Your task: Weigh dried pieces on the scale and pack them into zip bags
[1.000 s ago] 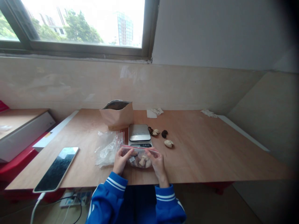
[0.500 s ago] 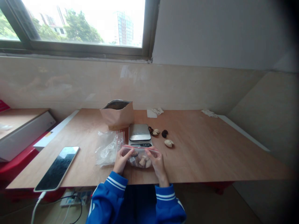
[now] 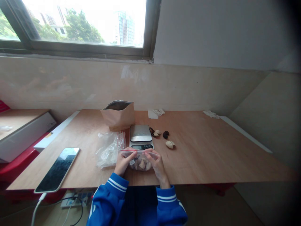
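Note:
A clear zip bag (image 3: 140,159) with a red strip along its top holds several pale and dark pieces. It rests on the wooden table (image 3: 211,157) near the front edge. My left hand (image 3: 122,163) pinches the bag's left top corner. My right hand (image 3: 157,164) pinches the top edge right of the middle. Both hands are closed on the bag. A small kitchen scale (image 3: 140,135) stands just behind it.
An open brown paper bag (image 3: 118,115) stands behind the scale. Crumpled clear plastic bags (image 3: 108,149) lie left of my hands. Loose nuts (image 3: 164,138) sit right of the scale. A phone (image 3: 57,169) lies at the front left. White scraps (image 3: 155,113) lie by the wall.
The bag's red top edge has come down a little and narrowed. My right hand's fingers have slid left along that edge toward the middle.

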Action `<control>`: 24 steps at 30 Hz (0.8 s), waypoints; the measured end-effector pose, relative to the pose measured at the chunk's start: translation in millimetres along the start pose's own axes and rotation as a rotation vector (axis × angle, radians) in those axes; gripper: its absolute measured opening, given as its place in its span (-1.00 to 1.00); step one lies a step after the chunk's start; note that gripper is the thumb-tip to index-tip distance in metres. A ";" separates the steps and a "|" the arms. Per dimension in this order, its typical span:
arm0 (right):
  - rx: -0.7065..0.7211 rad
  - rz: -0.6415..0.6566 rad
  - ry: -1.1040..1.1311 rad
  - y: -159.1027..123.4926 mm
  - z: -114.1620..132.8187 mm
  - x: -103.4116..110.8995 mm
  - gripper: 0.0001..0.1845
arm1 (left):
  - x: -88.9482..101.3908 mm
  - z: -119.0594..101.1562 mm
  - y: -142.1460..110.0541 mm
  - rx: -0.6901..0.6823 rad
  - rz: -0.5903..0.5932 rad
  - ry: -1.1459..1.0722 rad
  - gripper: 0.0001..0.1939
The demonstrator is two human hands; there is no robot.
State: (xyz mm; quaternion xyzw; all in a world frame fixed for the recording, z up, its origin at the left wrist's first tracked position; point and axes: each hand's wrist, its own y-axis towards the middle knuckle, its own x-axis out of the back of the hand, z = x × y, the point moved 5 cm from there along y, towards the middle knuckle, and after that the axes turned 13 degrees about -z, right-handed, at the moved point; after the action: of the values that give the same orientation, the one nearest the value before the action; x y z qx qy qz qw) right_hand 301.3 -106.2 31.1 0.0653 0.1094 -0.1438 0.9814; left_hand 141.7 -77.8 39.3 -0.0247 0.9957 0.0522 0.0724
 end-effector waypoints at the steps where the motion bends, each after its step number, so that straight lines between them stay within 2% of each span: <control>1: 0.004 -0.004 -0.006 0.1 -0.2 0.3 -0.78 | 0.1 -0.7 0.2 -0.008 -0.003 0.003 -0.82; 6: 0.043 -0.040 -0.053 0.9 1.3 2.1 -0.75 | 0.1 -6.3 0.1 -0.051 -0.018 0.026 -0.82; 13: 0.054 -0.034 -0.070 2.3 -2.8 0.8 -0.75 | 0.6 -7.9 -1.3 -0.035 -0.011 0.040 -0.82; 19: 0.071 -0.045 -0.077 2.3 -1.6 0.0 -0.76 | 1.8 -9.1 0.0 -0.094 -0.003 0.062 -0.80; 24: 0.082 -0.062 -0.089 1.8 -0.7 -0.6 -0.74 | 0.6 -6.9 -1.0 -0.046 -0.006 0.050 -0.82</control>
State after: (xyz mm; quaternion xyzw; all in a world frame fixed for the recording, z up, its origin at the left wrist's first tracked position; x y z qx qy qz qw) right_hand 301.1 -104.3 30.8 0.0954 0.0617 -0.1815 0.9768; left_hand 140.3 -79.6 45.9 -0.0307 0.9957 0.0744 0.0469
